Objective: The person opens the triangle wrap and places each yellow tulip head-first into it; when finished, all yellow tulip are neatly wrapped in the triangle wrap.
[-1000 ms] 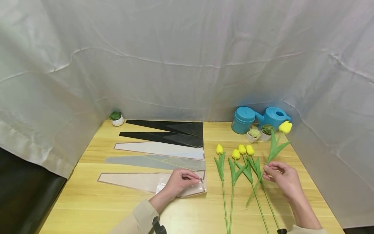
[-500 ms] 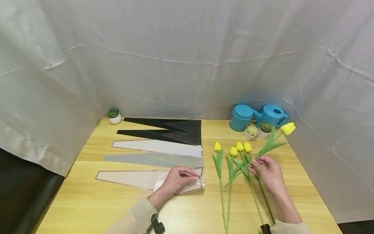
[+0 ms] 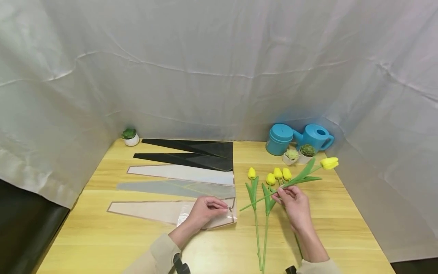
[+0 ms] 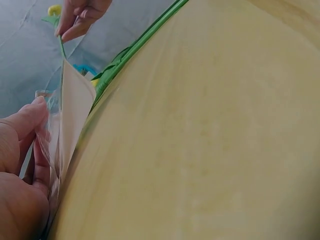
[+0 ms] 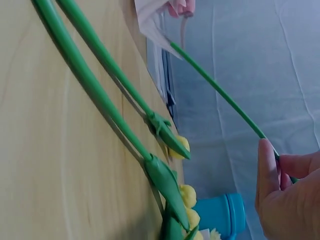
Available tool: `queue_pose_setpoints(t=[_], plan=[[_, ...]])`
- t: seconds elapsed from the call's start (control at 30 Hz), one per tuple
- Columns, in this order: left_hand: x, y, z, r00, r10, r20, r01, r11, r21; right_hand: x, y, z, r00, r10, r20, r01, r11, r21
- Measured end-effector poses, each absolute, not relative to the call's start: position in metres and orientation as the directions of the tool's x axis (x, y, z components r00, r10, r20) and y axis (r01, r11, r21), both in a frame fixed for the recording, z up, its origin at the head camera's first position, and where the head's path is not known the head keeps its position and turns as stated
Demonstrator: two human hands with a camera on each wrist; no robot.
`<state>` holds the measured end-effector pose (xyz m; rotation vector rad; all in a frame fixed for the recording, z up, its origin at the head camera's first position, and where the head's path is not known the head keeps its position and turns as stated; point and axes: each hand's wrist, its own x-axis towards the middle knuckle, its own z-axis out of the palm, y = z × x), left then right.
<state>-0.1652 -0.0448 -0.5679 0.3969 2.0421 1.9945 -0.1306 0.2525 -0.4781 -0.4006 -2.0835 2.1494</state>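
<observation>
My left hand [image 3: 207,213] pinches the clear film at the open right end of a pale pink flower sleeve [image 3: 147,210]. In the left wrist view the film stands apart from the sleeve's pink back sheet [image 4: 77,100]. My right hand [image 3: 295,207] pinches the green stem of a yellow artificial tulip [image 3: 329,163], flower pointing right. The bare lower stem [image 5: 220,90] slants down leftward to the sleeve's mouth; whether its tip is inside I cannot tell. Several other yellow tulips [image 3: 251,173] lie on the table beneath, partly hidden by the right hand and forearm.
Grey [image 3: 178,187], white [image 3: 181,173] and black sleeves [image 3: 191,158] lie flat behind the pink one. At the back right stand a blue canister [image 3: 279,139], a blue watering can [image 3: 315,137] and two small potted succulents [image 3: 291,156]. Another potted plant [image 3: 130,137] stands back left.
My right hand has moved left with the tulip, which has tilted from steep to nearly level, its stem end swinging to the sleeve's mouth. The left hand keeps its pinch on the film.
</observation>
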Motion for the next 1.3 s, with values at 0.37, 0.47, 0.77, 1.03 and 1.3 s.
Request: queue_pose_setpoints(t=[0.37,0.47,0.77,1.03,1.3], plan=[[-0.164,-0.047,-0.568,-0.932,0.361,0.014,0.022,0.018,1.000,-0.127,0.228,-0.482,-0.963,0.231,-0.142,0.136,-0.041,-0.990],[-0.164,-0.046,-0.567,-0.935,0.355,0.016,0.024,0.018,1.000,-0.127,0.223,-0.483,-0.962,0.227,-0.148,0.137,-0.064,-0.988],[-0.165,-0.046,-0.562,-0.954,0.298,0.001,0.014,0.042,0.999,-0.127,0.207,-0.489,-0.967,0.201,-0.157,0.149,-0.055,-0.987],[-0.165,-0.040,-0.561,-0.952,0.306,0.014,0.015,0.002,1.000,-0.122,0.201,-0.496,-0.968,0.187,-0.165,0.162,-0.030,-0.986],[-0.164,-0.036,-0.560,-0.958,0.284,0.043,0.030,-0.049,0.998,-0.124,0.189,-0.500,-0.967,0.186,-0.173,0.164,-0.064,-0.984]])
